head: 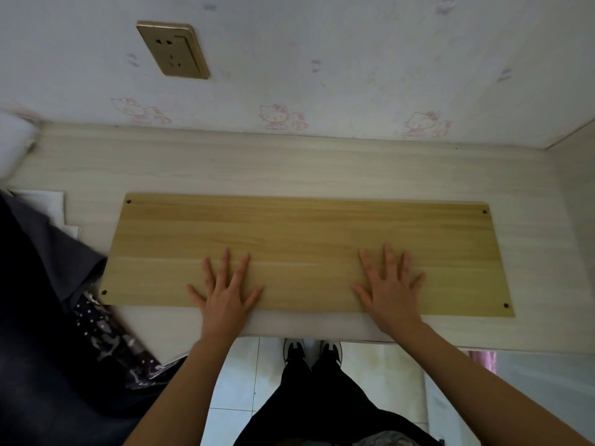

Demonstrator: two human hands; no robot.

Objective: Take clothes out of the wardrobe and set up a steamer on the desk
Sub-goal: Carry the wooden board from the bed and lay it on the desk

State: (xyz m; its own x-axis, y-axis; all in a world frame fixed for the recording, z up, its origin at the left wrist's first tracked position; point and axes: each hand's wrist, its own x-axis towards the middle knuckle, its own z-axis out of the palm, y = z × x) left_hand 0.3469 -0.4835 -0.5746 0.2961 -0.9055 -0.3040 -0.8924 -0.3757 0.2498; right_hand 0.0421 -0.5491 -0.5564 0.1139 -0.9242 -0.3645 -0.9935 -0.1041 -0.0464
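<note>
Left hand (pixel 225 288) and right hand (pixel 389 284) press flat, fingers spread, on wooden board (pixel 306 233) atop desk (pixel 289 169).

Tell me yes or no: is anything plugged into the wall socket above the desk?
No, the wall socket shows bare holes, with no plug or cord in it.

Dim, even indoor light, faint soft shadows under my left hand (pixel 225 291) and right hand (pixel 391 284), dark heap of clothes (pixel 38 300) nearly black, white object (pixel 14 140) at left edge blurred, frame edges bowed by wide angle
</note>
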